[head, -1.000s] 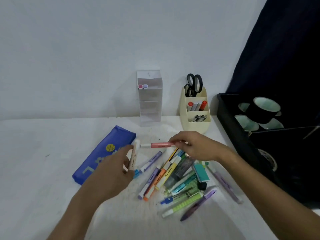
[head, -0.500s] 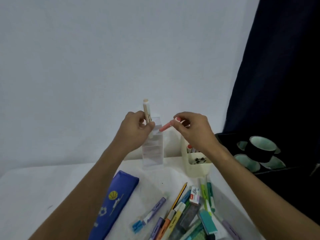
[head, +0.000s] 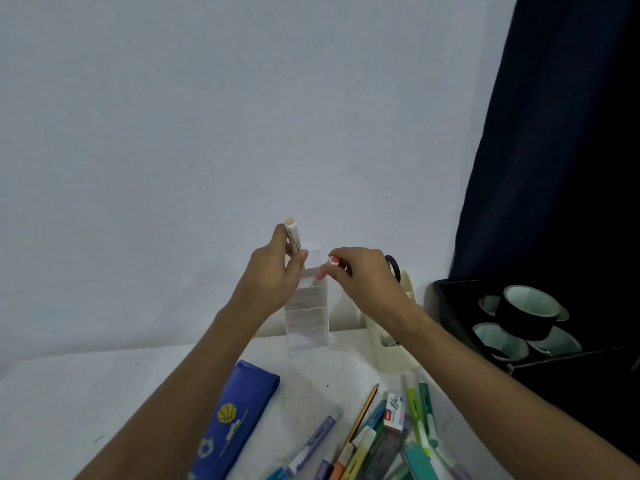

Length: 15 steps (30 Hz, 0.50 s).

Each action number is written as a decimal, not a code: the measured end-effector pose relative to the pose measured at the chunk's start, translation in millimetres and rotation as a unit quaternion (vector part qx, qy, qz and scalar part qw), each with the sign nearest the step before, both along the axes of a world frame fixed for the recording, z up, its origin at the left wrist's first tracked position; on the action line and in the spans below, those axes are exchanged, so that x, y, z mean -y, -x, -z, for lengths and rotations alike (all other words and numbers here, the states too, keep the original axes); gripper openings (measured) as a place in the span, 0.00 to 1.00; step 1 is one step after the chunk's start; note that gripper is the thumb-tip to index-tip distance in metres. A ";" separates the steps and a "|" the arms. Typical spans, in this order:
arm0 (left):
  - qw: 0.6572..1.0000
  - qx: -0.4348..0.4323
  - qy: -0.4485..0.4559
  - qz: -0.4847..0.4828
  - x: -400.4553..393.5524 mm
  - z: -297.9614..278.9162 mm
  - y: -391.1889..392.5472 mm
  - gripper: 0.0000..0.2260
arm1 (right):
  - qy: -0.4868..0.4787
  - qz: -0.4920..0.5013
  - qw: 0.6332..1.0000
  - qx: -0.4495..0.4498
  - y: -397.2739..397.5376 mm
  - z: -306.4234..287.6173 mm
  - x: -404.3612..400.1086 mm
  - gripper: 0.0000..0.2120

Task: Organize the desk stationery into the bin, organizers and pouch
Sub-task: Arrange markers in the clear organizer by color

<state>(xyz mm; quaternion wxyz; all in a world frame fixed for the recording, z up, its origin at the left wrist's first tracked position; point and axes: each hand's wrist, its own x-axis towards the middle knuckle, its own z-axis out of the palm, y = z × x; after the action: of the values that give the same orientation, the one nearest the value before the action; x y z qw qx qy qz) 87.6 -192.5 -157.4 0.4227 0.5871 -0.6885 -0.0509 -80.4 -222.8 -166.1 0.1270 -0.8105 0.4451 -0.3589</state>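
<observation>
White bench [head: 104,393] against pale wall. Left hand [head: 273,275] grips a beige marker [head: 293,239] upright above the clear organizer [head: 306,323]. Right hand [head: 363,275] pinches a pink marker [head: 323,271] at the organizer's top. Blue pouch [head: 235,417] and loose pens [head: 374,441] lie below.

left hand [head: 273,271]: grips beige marker [head: 293,239] upright
right hand [head: 363,275]: pinches pink marker [head: 325,270] at clear organizer [head: 306,317]
</observation>
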 end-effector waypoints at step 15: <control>0.978 0.189 -0.042 -0.074 25.4 34.2 -3.5 0.08 | -0.027 -0.029 0.998 -0.051 -18.7 21.8 18.7 0.09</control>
<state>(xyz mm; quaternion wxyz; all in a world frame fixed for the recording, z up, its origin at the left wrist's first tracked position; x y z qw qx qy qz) 91.1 -217.9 -191.5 0.2624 0.6527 -0.7078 0.0635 -61.7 -241.5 -187.9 0.1364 -0.8367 0.4370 -0.3007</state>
